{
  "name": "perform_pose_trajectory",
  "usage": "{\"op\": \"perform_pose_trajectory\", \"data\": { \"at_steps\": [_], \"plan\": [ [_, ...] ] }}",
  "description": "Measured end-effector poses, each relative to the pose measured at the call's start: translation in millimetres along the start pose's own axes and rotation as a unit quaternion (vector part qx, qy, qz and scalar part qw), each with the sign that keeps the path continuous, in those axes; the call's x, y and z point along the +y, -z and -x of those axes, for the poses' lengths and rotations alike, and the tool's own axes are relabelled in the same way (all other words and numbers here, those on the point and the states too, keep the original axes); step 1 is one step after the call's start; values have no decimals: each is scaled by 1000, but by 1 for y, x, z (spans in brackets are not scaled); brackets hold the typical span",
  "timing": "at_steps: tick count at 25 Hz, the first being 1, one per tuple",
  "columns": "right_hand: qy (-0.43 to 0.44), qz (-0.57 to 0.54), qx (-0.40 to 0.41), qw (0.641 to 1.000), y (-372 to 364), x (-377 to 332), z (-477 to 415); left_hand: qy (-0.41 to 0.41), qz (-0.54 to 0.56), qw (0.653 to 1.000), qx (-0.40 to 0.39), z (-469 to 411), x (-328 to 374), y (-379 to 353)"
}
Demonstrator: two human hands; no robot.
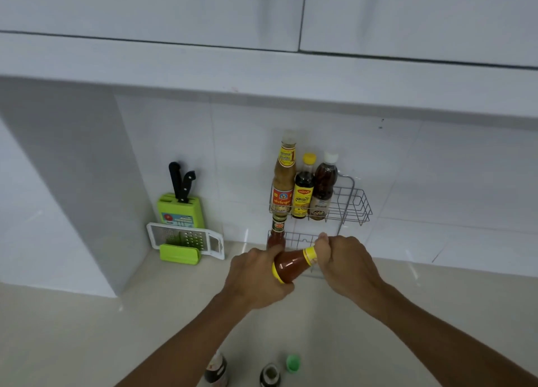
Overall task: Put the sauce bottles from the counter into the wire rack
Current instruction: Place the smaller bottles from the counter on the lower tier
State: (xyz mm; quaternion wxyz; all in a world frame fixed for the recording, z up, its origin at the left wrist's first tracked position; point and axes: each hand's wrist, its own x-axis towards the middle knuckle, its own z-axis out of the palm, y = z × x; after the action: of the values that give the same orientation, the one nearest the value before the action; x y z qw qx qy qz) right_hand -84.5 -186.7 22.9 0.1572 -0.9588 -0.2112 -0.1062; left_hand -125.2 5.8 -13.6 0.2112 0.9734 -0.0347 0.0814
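Note:
A red sauce bottle [291, 265] with yellow bands lies tilted between both hands, in front of the lower tier of the wire rack [356, 204]. My left hand [256, 279] grips its body; my right hand [343, 258] is closed around its neck and cap. The upper tier holds three bottles: a tall tan one [283, 180], a dark one with a yellow cap [304, 191] and a brown one with a white cap [324, 188]. Another red-sauce bottle [276, 235] stands in the lower tier at the left. On the counter near me stand three more bottles [217, 369], one with a green cap [293, 363].
A green knife block [179, 209] with two black-handled knives stands against the tiled wall at the left. A white grater [186, 238] with a green holder leans in front of it. White cabinets hang overhead. The beige counter [87, 328] runs to a white side panel at the left.

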Motion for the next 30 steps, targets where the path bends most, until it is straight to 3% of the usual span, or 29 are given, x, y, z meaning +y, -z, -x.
{"op": "perform_pose_trajectory", "data": {
  "at_steps": [2, 5, 7, 9, 13, 19, 25, 30],
  "plan": [
    [-47, -55, -37, 997, 4, -5, -4, 23, 3, 999, 33, 2, 9, -6],
    [-118, -267, 17, 956, 3, -12, -8, 85, 180, 980, -1, -4, 15, -9],
    [-145, -363, -20, 920, -10, -11, -5, 76, 241, 967, -14, -17, 13, -10],
    [-138, -394, -57, 907, -30, -2, -2, 38, 220, 974, -35, -32, 6, -14],
    [-119, -350, 1, 929, -50, 14, -11, 15, 233, 964, -130, -53, -23, -33],
    [-151, -342, 54, 926, -86, 39, -39, 238, 246, 913, -220, -83, -79, -71],
    [-157, -321, 13, 934, -131, 65, -81, 284, 307, 872, -256, -110, -82, -90],
    [-146, -288, -67, 944, -149, 74, -111, 247, 249, 899, -263, -119, -80, -102]
  ]
}}
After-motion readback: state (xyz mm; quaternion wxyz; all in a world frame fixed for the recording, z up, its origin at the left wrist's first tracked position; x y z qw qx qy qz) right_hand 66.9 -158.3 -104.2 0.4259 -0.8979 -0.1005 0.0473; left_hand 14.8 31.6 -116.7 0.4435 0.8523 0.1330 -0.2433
